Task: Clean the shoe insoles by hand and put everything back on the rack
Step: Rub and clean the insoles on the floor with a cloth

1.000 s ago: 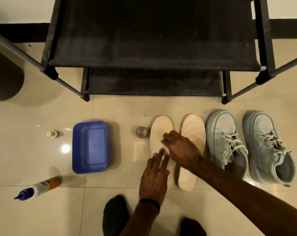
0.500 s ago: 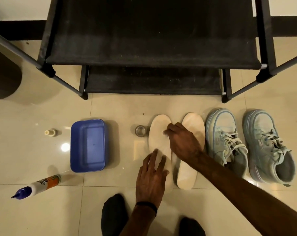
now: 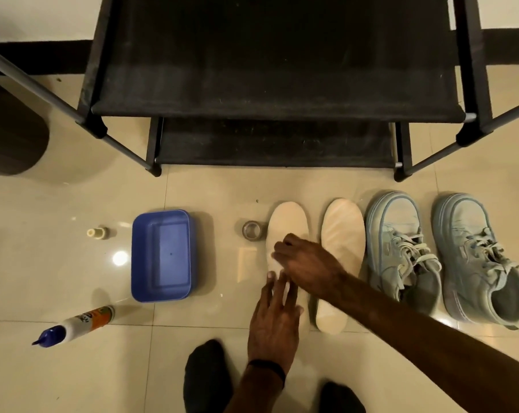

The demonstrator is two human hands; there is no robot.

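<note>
Scrubbing looks like the step in hand: the left hand (image 3: 274, 321) lies flat with straight fingers pressing the heel end of the left insole (image 3: 286, 234) to the floor, and the right hand (image 3: 307, 265) sits just ahead of those fingertips with curled fingers on the middle of it. Can't tell if it pinches a cloth or anything. The other insole (image 3: 343, 257) lies just right of the knuckles, then the two shoes (image 3: 401, 248), so barely any room that side. A little cap (image 3: 251, 230) sits near the toe end, left of the fingers, with the blue tub (image 3: 161, 254) and bottle (image 3: 82, 321) farther left. Next, I'd guess, short strokes along the insole. The rack (image 3: 276, 108) stands beyond everything, shelves bare.
</note>
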